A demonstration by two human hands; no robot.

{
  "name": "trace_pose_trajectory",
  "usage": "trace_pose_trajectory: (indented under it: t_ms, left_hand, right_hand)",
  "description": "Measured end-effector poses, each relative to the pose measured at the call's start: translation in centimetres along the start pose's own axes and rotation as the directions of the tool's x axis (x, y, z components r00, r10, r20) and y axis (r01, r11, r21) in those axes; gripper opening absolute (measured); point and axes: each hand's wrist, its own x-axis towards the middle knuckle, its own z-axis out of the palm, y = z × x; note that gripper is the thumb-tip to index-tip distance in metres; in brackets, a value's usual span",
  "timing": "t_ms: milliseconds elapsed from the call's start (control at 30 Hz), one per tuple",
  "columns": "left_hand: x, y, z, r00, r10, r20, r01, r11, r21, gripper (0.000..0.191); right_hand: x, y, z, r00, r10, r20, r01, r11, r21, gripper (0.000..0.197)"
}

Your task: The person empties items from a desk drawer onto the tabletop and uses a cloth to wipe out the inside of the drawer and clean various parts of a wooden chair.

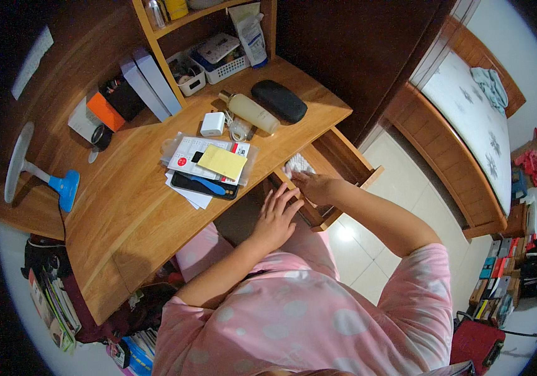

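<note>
An open wooden drawer [346,152] juts out from under the right part of the desk. My right hand [314,188] reaches into it, its fingers at a white knitted or woven cloth [299,163]; whether they grip it is partly hidden. My left hand [278,217] rests with spread fingers on the drawer's left side wall and holds nothing. On the desk near the drawer lie a yellow notepad [222,162] on papers and a plastic sleeve, a dark phone [181,181] with a blue strip on it, a white charger [212,124], a frosted bottle [254,113] and a black glasses case [279,101].
The wooden desk [122,188] carries a blue-based lamp [64,188], boxes and upright binders [148,87]. White baskets [223,66] stand on the shelf unit at its back. To the right are a tiled floor [400,174] and a bed [466,122]. Bags and books sit below the desk at left.
</note>
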Motion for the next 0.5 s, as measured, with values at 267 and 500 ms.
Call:
trace_pose_trajectory:
  t_ms: [267, 500]
  left_hand:
    - [0.3, 0.3, 0.0, 1.0, 0.019, -0.007, -0.019, 0.999, 0.032, 0.059]
    - [0.0, 0.2, -0.2, 1.0, -0.004, -0.006, 0.004, 0.999, 0.042, 0.059]
  right_hand:
    - [3.5, 2.9, 0.1, 0.946, 0.308, -0.104, -0.309, 0.951, 0.007, 0.067]
    - [2.8, 4.5, -0.9, 0.811, 0.582, 0.052, -0.585, 0.808, 0.075, 0.064]
